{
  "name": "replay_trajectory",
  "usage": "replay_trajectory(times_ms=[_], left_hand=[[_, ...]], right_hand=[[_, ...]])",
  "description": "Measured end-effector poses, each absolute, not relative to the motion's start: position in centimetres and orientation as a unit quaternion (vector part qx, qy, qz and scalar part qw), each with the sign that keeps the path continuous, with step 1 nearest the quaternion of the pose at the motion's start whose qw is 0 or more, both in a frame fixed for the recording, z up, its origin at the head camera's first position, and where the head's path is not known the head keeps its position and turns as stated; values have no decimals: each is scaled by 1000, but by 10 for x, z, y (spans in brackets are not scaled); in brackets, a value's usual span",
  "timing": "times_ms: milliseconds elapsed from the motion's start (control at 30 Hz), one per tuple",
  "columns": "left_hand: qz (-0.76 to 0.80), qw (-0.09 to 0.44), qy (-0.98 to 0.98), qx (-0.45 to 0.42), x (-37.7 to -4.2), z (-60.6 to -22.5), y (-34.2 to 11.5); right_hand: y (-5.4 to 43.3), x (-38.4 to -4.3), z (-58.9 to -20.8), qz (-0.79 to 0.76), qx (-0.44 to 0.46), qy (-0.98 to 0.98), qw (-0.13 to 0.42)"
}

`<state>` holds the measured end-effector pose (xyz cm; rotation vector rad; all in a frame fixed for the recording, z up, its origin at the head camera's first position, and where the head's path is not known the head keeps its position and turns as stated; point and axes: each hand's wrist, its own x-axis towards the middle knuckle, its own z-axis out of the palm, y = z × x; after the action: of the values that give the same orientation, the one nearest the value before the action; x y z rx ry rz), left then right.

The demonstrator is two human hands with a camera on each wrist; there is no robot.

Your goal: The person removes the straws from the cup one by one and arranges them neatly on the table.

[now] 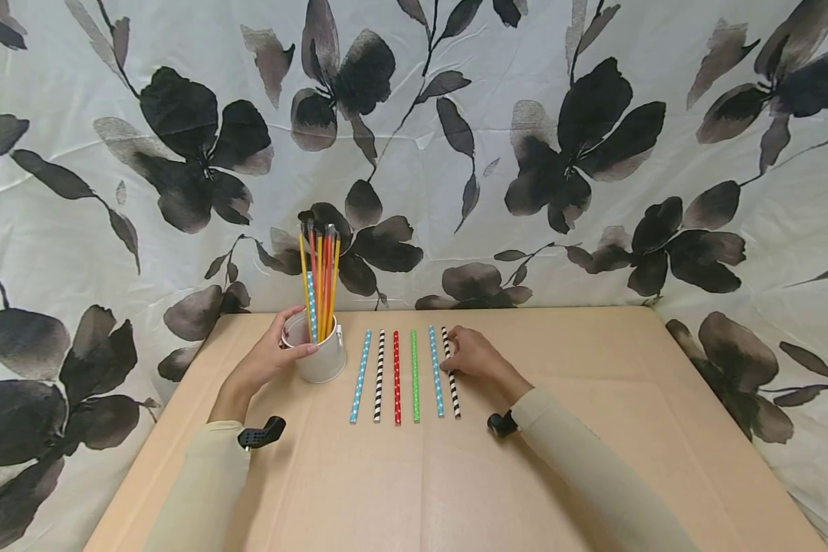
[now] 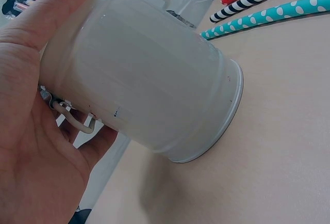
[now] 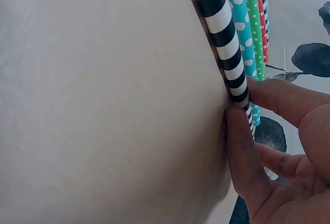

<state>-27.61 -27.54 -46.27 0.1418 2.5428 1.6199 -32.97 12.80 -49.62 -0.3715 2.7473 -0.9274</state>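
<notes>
My left hand is wrapped round the white bucket, left of centre in the frame; my right hand pinches the end striped straw, rightmost of the row at mid-frame. Can't tell if that straw is clear of the worktop. Main risk I see: the neighbouring blue straw is just to its left, so a sloppy pinch or sideways drag could knock it askew, or roll it into the green straw and red straw. Straws are round and light, little to hold them. Second: the pinch is fingertips only, on the upper half of the straw; squeeze hard and thin paper-looking wall could crease, go soft and it could twist out. Third: the bucket looks top-heavy. Brushes and a dotted straw stand well above the rim, so if my left hand pulled or let go off balance, it could tip right onto the leftmost blue straw. Can't tell from the left wrist view whether its base sits flat. The wire handle is near my fingers there too; a snag on it could jerk the bucket.
</notes>
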Motion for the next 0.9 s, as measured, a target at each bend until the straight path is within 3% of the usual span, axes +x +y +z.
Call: replay_trajectory(times_ms=[900], left_hand=[[547,72,832,60,-274,-461,-282]], right_hand=[[129,-318,-488,-302,-106,941,110]])
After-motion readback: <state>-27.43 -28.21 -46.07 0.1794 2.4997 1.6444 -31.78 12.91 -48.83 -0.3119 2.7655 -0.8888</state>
